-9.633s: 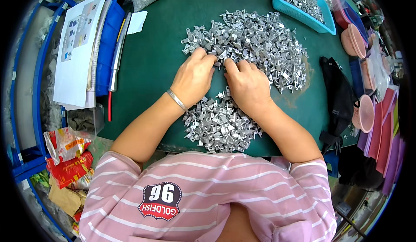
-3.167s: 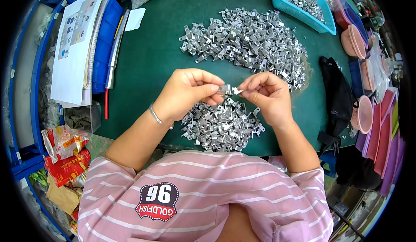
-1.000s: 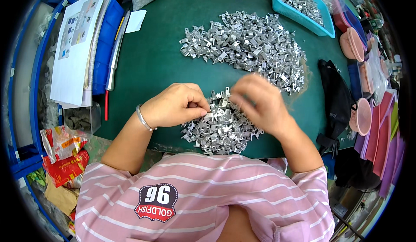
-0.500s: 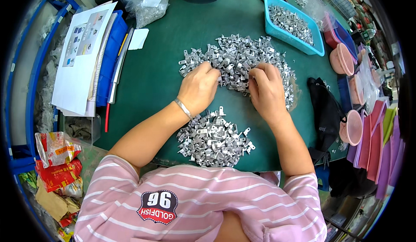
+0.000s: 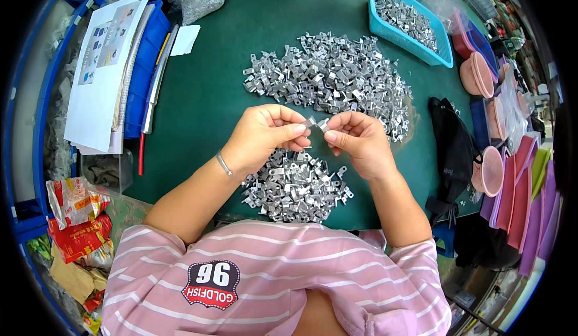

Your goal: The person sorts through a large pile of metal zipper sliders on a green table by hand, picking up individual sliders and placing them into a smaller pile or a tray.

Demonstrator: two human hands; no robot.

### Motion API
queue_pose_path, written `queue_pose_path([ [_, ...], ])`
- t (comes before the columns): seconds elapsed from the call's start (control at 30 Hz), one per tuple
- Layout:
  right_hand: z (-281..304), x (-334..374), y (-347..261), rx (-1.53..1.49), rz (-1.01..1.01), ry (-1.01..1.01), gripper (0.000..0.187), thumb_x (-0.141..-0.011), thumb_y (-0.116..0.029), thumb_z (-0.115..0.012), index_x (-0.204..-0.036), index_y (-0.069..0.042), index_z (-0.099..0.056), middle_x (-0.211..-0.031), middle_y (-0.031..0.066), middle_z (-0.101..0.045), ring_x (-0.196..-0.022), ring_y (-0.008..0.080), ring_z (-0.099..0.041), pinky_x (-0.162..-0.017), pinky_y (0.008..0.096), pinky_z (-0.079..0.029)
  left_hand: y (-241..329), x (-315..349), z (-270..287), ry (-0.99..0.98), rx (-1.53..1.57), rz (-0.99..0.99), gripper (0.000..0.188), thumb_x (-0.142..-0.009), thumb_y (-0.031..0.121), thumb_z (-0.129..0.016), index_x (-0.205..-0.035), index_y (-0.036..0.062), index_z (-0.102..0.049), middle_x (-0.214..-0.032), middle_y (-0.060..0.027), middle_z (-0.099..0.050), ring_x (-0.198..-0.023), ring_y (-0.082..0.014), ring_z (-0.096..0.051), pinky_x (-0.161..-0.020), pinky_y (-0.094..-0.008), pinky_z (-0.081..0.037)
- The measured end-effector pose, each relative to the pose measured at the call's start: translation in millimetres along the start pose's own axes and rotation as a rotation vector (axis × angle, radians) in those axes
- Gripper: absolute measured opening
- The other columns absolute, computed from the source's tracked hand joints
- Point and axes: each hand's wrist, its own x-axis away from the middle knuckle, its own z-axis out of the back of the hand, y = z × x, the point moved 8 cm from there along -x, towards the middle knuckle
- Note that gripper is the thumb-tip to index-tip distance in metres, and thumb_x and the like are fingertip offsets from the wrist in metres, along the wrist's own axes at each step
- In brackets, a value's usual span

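My left hand pinches a small silver metal bracket between thumb and fingertips. Close beside it, my right hand grips another small metal bracket the same way. The two brackets are nearly touching; whether they meet I cannot tell. Beyond my hands spreads a large heap of metal brackets on the green table. A smaller pile of like brackets lies nearer my body, below my hands, partly covered by the left one.
A turquoise basket of brackets stands at the far right. Pink tubs and a black cloth line the right side. At left are a blue tray with papers and a red pen. A bag of small parts sits behind.
Both hands have drawn back from the large heap toward my body and come together over the gap between the piles, each now showing a bracket in its fingertips.
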Motion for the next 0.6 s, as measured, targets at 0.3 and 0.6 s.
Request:
queue_pose_path([
  [0.3,-2.9,6.9,-2.7,-0.06,0.07,-0.03,0.012,-0.081,0.001,-0.071,-0.092,0.001,-0.067,-0.082,0.0043,-0.067,-0.07,0.0076,-0.061,-0.059,0.0208,-0.048,5.0,5.4,-6.0,-0.044,0.017,-0.032,0.01,-0.088,0.0,-0.064,-0.098,-0.0034,-0.063,-0.091,-0.0148,-0.069,-0.078,-0.02,-0.07,-0.069,-0.0294,-0.059],
  [0.6,-5.2,9.9,-4.4,-0.076,0.079,-0.033,0.012,-0.081,0.002,-0.072,-0.092,0.001,-0.066,-0.082,0.0044,-0.067,-0.069,0.0075,-0.061,-0.06,0.0204,-0.048,5.7,7.8,-5.5,-0.068,0.045,-0.068,0.01,-0.087,-0.001,-0.064,-0.097,-0.0028,-0.063,-0.09,-0.0152,-0.069,-0.078,-0.0203,-0.07,-0.068,-0.0297,-0.059],
])
